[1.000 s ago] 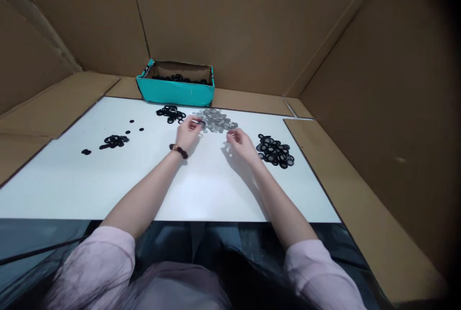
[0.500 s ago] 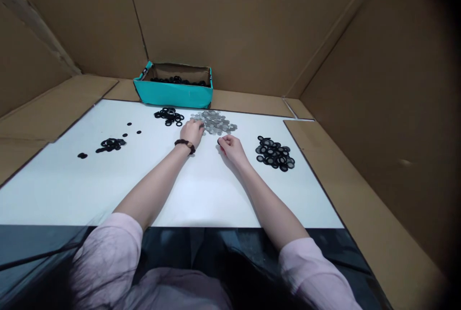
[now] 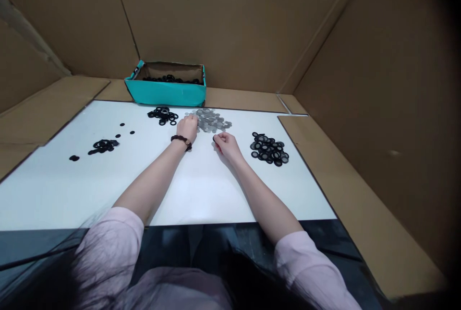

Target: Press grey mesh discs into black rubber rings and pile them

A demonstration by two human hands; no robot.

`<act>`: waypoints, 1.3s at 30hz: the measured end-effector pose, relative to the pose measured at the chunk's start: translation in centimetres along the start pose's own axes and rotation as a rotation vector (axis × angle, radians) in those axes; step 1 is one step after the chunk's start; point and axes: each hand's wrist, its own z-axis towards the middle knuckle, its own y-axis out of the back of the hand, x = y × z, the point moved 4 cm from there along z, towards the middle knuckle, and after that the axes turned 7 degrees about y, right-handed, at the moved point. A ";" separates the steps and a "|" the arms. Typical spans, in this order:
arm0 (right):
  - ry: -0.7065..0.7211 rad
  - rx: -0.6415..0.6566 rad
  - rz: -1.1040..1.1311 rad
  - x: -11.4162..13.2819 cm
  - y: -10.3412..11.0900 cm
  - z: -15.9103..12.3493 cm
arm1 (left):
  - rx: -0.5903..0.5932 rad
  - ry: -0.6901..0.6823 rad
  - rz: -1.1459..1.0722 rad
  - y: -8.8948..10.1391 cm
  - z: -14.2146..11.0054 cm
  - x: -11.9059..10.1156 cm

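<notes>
Nearest are the person's pink sleeves [image 3: 117, 233], then two bare forearms reaching over a white tabletop [image 3: 209, 185] toward a pile of grey discs [image 3: 211, 121], which lies toward the tabletop's far side. Well to the left of the grey pile and nearer than it, a few dark pieces [image 3: 74, 158] sit close together. On that same side, but less far from the pile, is a cluster of black pieces [image 3: 104, 145], some of them rings. Well to the pile's right, also nearer, lies a heap of black rings with grey centres [image 3: 269, 149]. Just on the near side of the grey pile, the right hand [image 3: 226, 145] pinches a small dark piece [image 3: 214, 139] between thumb and fingertips; whether it is a ring or a disc is too small to tell. Left of the pile lie three loose black discs [image 3: 132, 132]. The left hand [image 3: 187, 126], with a dark bracelet [image 3: 179, 137] on its wrist, is at the pile's left edge, apart from the right one; its fingers curl down, their tips hidden, so its grip cannot be told. Farther left of the pile are black rings [image 3: 162, 115]. Behind the pile and leftward stands a teal box [image 3: 165, 93] holding more black pieces [image 3: 171, 78], with a cardboard wall [image 3: 230, 27] beyond.
</notes>
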 end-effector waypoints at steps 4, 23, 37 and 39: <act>-0.037 -0.011 0.022 0.1 -0.1 0.1 | -0.042 0.037 -0.165 0.3 0.1 0.1; -0.159 0.080 0.184 0.6 0.0 -1.2 | 0.167 0.101 -0.800 1.8 -6.4 -2.6; 0.055 0.257 -0.164 -1.2 0.5 -0.6 | 0.329 0.009 -0.798 1.7 -5.9 -1.9; 0.046 0.230 -0.116 -1.1 0.5 -0.5 | 0.363 0.074 -0.900 1.4 -5.7 -1.7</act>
